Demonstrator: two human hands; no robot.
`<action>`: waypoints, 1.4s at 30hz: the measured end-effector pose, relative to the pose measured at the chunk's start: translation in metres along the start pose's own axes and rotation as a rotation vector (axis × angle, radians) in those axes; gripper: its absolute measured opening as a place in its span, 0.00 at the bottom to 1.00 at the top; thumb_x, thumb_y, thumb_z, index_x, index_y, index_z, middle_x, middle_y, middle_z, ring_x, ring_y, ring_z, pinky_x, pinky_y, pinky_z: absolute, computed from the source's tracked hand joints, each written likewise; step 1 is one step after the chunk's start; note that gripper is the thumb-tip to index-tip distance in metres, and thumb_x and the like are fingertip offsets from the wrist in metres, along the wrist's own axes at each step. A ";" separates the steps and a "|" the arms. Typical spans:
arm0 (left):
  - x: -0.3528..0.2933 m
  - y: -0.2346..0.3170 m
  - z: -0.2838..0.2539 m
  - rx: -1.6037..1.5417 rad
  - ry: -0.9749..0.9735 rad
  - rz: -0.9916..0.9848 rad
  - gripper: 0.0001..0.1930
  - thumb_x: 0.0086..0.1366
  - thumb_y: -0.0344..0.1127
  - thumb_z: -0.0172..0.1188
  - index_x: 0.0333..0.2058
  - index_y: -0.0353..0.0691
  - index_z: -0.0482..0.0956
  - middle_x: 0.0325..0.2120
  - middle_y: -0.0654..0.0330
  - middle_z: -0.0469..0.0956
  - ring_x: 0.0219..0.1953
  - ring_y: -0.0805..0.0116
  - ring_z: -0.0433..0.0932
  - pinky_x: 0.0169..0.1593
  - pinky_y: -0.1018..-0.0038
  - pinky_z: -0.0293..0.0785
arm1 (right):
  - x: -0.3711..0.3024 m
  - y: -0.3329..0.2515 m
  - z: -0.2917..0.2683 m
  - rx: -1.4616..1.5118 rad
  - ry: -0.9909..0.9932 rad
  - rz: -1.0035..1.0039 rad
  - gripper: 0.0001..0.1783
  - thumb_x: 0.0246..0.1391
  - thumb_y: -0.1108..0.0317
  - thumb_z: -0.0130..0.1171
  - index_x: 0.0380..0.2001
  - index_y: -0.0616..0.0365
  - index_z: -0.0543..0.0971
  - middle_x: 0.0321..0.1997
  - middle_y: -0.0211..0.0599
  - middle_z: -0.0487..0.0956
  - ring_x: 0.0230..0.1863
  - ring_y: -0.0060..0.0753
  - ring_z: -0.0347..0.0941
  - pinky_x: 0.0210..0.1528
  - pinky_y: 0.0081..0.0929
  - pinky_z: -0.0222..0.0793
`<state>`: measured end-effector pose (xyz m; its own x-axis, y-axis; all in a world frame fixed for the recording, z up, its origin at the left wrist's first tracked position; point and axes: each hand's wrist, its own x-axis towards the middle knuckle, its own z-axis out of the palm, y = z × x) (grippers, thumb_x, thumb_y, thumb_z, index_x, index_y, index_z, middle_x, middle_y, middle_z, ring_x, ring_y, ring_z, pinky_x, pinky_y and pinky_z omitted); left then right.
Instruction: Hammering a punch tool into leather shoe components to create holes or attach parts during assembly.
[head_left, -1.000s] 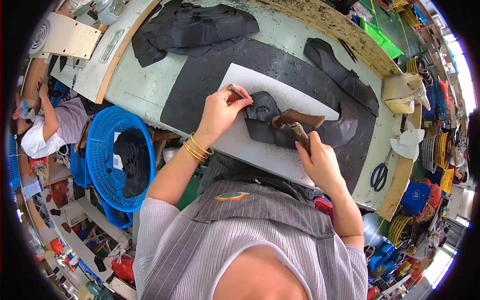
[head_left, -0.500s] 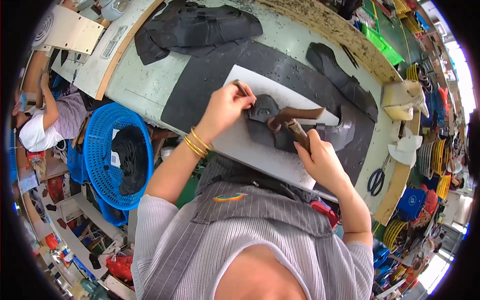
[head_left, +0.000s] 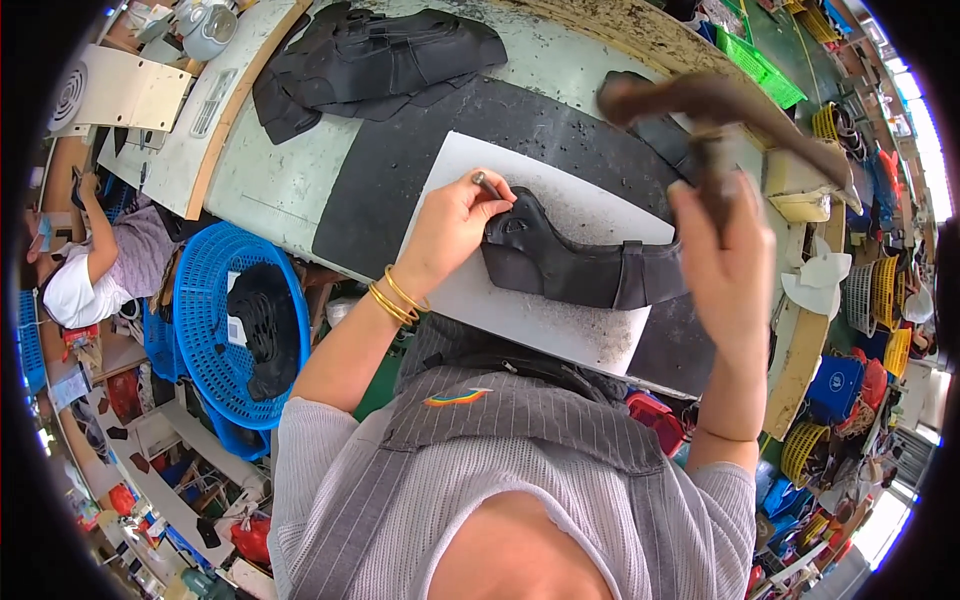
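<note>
My left hand [head_left: 450, 226] pinches a short metal punch [head_left: 484, 182] over the left end of a black leather shoe upper [head_left: 575, 268]. Cut-out openings show in the leather close to the fingertips. The upper lies on a white board [head_left: 455, 285], and a strap-like band crosses its right part. Raised at the right, my right hand [head_left: 728, 270] is closed round the handle of a hammer [head_left: 730, 98] with a long brown head. Motion blurs both the hammer and that hand. They hide the right end of the upper.
Under the board is a dark mat [head_left: 365, 190] with scattered bits. Stacked black uppers [head_left: 390, 65] lie at the far left of the bench. At left stands a blue basket [head_left: 190, 330] holding black pieces; a co-worker [head_left: 110, 240] is beyond it. A wooden ledge [head_left: 800, 370] edges the right side.
My right hand has lifted the hammer up and to the right, away from the upper. My left hand stays at the upper's left end with the punch.
</note>
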<state>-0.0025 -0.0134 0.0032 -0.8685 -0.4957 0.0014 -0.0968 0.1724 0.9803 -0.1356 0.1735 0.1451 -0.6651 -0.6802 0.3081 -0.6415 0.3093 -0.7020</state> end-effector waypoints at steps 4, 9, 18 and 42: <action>-0.008 0.005 0.013 0.553 0.106 0.338 0.06 0.58 0.23 0.57 0.35 0.38 0.74 0.27 0.62 0.77 0.31 0.77 0.76 0.36 0.77 0.71 | -0.012 -0.016 0.014 -0.080 -0.071 -0.147 0.11 0.53 0.71 0.57 0.28 0.66 0.66 0.15 0.46 0.71 0.15 0.48 0.69 0.19 0.33 0.65; 0.007 0.003 0.004 0.011 0.073 -0.026 0.04 0.60 0.29 0.57 0.30 0.35 0.73 0.25 0.61 0.78 0.26 0.73 0.76 0.33 0.77 0.72 | -0.054 0.038 0.029 0.017 -0.472 0.100 0.13 0.54 0.66 0.55 0.30 0.64 0.64 0.17 0.55 0.72 0.22 0.60 0.71 0.22 0.45 0.65; 0.011 -0.002 0.009 -0.159 0.035 -0.055 0.03 0.59 0.26 0.59 0.31 0.34 0.75 0.27 0.63 0.78 0.31 0.79 0.75 0.38 0.82 0.72 | -0.070 0.056 0.038 0.028 -0.515 0.236 0.14 0.55 0.66 0.54 0.28 0.64 0.62 0.16 0.56 0.70 0.22 0.62 0.69 0.23 0.45 0.64; 0.111 0.047 -0.022 -0.285 -0.028 -0.022 0.11 0.69 0.40 0.47 0.33 0.38 0.64 0.31 0.57 0.76 0.32 0.65 0.81 0.35 0.74 0.79 | -0.038 0.128 0.043 -0.167 -0.067 -0.295 0.27 0.36 0.57 0.70 0.31 0.65 0.69 0.39 0.50 0.71 0.46 0.53 0.63 0.48 0.41 0.61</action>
<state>-0.0926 -0.0793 0.0543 -0.8813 -0.4720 -0.0222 0.0213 -0.0866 0.9960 -0.1761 0.2099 0.0159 -0.4190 -0.7967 0.4354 -0.8597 0.1939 -0.4725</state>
